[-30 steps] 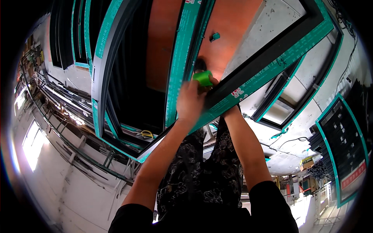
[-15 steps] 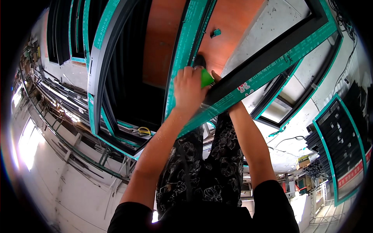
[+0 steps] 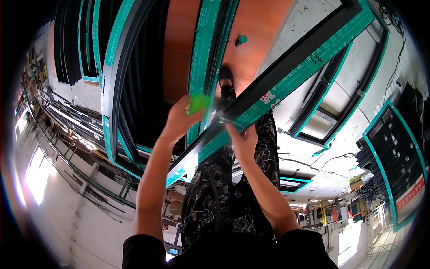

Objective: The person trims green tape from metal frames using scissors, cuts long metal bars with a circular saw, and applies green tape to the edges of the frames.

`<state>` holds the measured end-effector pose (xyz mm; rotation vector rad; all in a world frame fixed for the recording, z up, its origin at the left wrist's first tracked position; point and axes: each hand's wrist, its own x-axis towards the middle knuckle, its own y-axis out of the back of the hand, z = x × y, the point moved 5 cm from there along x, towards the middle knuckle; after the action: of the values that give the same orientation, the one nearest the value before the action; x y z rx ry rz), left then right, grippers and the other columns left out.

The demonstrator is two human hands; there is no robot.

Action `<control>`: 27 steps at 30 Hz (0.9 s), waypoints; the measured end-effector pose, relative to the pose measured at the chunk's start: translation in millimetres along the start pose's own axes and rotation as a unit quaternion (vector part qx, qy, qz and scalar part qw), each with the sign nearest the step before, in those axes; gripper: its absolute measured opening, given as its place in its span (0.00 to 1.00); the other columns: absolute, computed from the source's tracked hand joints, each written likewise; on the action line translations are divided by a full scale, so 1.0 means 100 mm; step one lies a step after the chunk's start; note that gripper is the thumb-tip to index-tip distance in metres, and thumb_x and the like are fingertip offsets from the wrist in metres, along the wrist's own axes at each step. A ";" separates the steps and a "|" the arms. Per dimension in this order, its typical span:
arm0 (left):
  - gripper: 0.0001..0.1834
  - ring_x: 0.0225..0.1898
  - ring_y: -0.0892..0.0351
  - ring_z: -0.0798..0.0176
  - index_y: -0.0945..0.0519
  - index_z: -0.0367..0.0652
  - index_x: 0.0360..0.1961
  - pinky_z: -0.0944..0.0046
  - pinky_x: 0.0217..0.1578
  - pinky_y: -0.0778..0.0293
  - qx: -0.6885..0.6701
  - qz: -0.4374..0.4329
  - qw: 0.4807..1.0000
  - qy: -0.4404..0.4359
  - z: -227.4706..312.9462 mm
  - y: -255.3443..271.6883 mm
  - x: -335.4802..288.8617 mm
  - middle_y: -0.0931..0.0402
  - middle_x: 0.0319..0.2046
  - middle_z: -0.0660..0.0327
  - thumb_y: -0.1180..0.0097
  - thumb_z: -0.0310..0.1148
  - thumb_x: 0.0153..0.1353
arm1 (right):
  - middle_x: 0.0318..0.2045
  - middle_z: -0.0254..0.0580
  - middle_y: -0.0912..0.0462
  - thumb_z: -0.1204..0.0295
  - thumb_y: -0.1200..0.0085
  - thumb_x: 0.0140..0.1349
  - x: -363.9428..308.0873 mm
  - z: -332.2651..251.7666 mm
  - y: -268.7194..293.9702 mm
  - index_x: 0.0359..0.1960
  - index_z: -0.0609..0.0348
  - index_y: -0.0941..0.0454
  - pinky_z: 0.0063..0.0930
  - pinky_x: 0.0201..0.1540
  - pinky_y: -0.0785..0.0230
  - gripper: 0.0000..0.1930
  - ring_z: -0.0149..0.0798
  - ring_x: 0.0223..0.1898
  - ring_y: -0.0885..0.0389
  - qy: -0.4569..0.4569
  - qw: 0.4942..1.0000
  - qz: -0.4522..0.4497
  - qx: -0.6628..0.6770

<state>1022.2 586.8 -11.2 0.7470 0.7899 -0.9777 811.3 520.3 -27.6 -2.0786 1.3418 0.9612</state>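
A black window frame (image 3: pixel 289 71) with green printed protective film on its face slants across in front of me, from upper right to lower left. My left hand (image 3: pixel 179 121) is closed round a bright green roll-like thing (image 3: pixel 199 104), blurred by motion, just left of the frame bar. From it a thin, clear sheen of film (image 3: pixel 217 110) reaches the bar. Against the bar's near side lies my right hand (image 3: pixel 244 141), its thumb on the green face and its other fingers curled and partly hidden at the edge.
More green-filmed black frames stand at left (image 3: pixel 112 80) and behind the bar (image 3: pixel 210 49). Others lean at right (image 3: pixel 333 107), near a dark panel (image 3: pixel 396 157). A green scrap (image 3: pixel 241 41) lies on the orange board (image 3: pixel 255 27). Long profiles (image 3: pixel 74 123) are stacked far left.
My left hand has moved left and down with the green roll-like thing, away from the bar. My right hand has come out from behind the bar to its near side. The view has shifted slightly.
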 end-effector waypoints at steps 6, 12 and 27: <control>0.29 0.47 0.22 0.55 0.22 0.39 0.51 0.55 0.51 0.28 0.100 -0.053 0.987 -0.117 0.45 -0.32 -0.73 0.21 0.40 0.54 0.30 0.34 0.45 | 0.40 0.37 0.16 0.69 0.36 0.62 0.01 -0.12 0.09 0.49 0.66 0.25 0.25 0.43 0.28 0.18 0.29 0.38 0.19 0.015 0.997 -0.011 -0.071; 0.30 0.44 0.24 0.46 0.22 0.39 0.46 0.50 0.46 0.28 0.289 0.018 0.925 -0.247 0.51 -0.95 -0.68 0.24 0.39 0.52 0.29 0.37 0.39 | 0.47 0.44 0.19 0.58 0.53 0.72 -0.44 -0.08 0.53 0.57 0.62 0.29 0.31 0.48 0.24 0.21 0.37 0.46 0.18 -0.420 0.852 -0.091 0.300; 0.26 0.53 0.25 0.48 0.27 0.41 0.56 0.53 0.51 0.27 0.399 0.054 0.869 -0.286 0.76 -0.68 0.19 0.25 0.51 0.55 0.37 0.25 0.55 | 0.57 0.52 0.25 0.68 0.54 0.72 1.26 1.07 0.38 0.59 0.64 0.28 0.36 0.49 0.23 0.18 0.46 0.54 0.22 -0.243 0.841 -0.310 0.371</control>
<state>984.7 490.4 -1.5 1.1079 -0.2193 -1.3459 779.0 508.5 -193.2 -1.3668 0.5523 0.4952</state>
